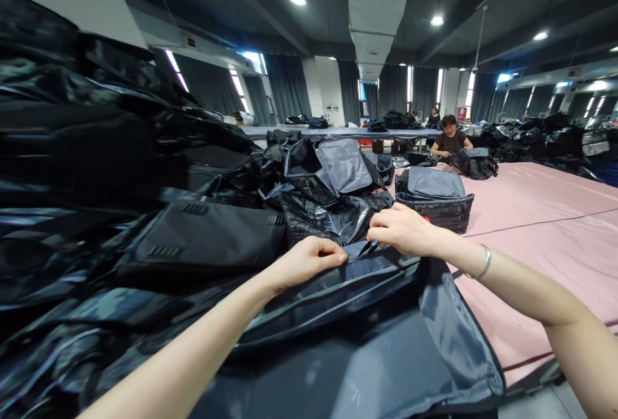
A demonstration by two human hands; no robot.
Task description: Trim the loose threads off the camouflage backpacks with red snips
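Note:
A large dark bag (381, 354) with grey-blue lining lies spread open in front of me, its zippered edges running across the middle. With thumb and fingers pinched together, my left hand (311, 258) grips the bag's far edge. Just to the right, my right hand (403, 229) is closed around small dark snips (369, 248), whose pointed blades angle down at the fabric near my left fingertips. Their grip is mostly hidden by my fingers. A small red spot shows behind my right wrist; I cannot make out what it belongs to.
Black bags (72, 155) are piled high at left. Open grey-lined bags (345, 165) stand beyond my hands, and a boxy bag (434, 197) sits on the pink-covered table (541, 226). Across it, another person (449, 139) handles a dark bag (476, 163).

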